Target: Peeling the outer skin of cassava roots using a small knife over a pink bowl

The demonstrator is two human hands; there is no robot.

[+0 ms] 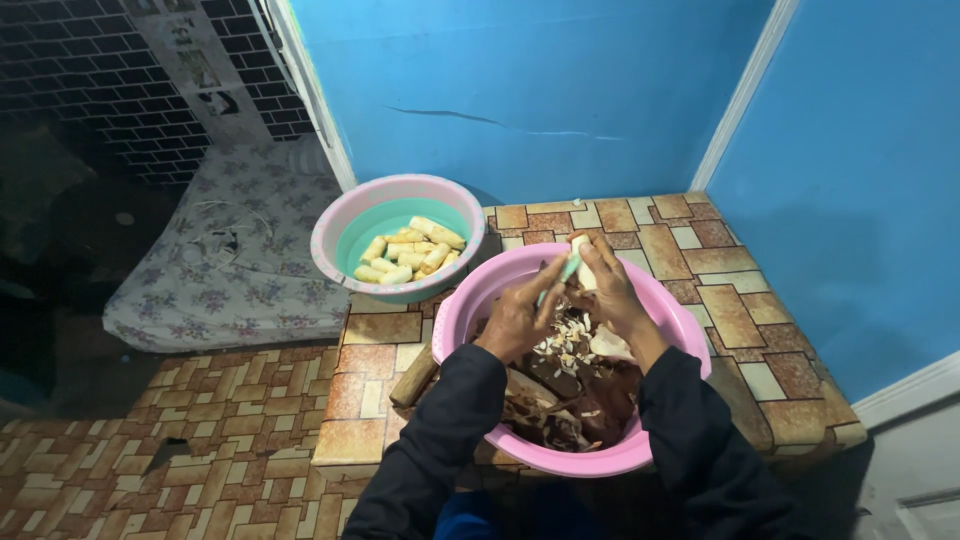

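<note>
Both hands are up over the big pink bowl point(672, 318), which sits on a low raised step point(745, 330) covered in a brown stone-pattern sheet. The left hand point(517, 318) and the right hand point(612, 290) meet around one pale peeled root point(581, 250). The fingers point(551, 280) of the left hand are curled and pressed against a pale green handle point(568, 268), most likely a small knife or peeler, though the blade is hidden. The right hand's fingers point(598, 262) wrap round the root and cover most of it, so only its pale top shows.

Down in the pink bowl lie dark brown peels point(590, 390) and small white scraps point(568, 345). It is dim in there, and the arms in dark sleeves point(440, 440) cover part of the pile, so it is hard to tell peels from whole roots. A brown unpeeled root point(413, 376) pokes out just beside the bowl on the left, half hidden under the sleeve.

Near the pink bowl, farther back, sits a second bowl point(345, 225), pink outside and green inside. It holds a heap of pale peeled pieces point(412, 252).

To the left a flowery mattress point(230, 280) lies on the floor. The room past it is too dark to make out. The walls point(560, 80) behind are blue, with a thin crack
</note>
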